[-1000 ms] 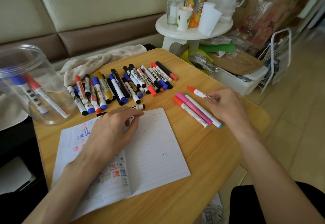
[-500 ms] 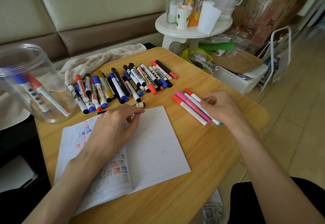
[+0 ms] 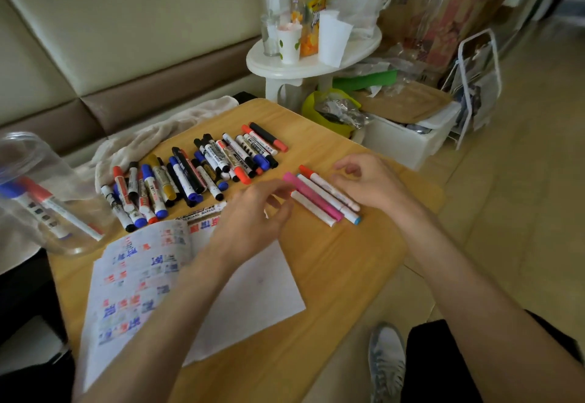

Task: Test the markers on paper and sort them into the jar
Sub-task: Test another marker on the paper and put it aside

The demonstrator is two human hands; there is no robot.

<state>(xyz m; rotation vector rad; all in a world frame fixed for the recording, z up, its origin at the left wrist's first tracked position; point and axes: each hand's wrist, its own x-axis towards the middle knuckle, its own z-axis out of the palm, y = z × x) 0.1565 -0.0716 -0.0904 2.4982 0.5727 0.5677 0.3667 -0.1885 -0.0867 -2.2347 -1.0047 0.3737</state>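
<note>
Four slim markers [image 3: 319, 200] lie between the hands. The left hand [image 3: 253, 216] is curled at their cap ends; whether the nearest white marker [image 3: 311, 208] is pinched cannot be told. The right hand [image 3: 373, 181] is loosely curled beside them, nothing gripped. One marker is best lifted singly and tested on the paper [image 3: 253, 301] under the left wrist; the jar [image 3: 72, 181] stands well beyond that hand's outer side.

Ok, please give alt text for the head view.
A person's left hand and right hand meet at four slim markers on a wooden table. Behind lie many whiteboard markers; left, scribbled paper and a clear jar holding two.
</note>
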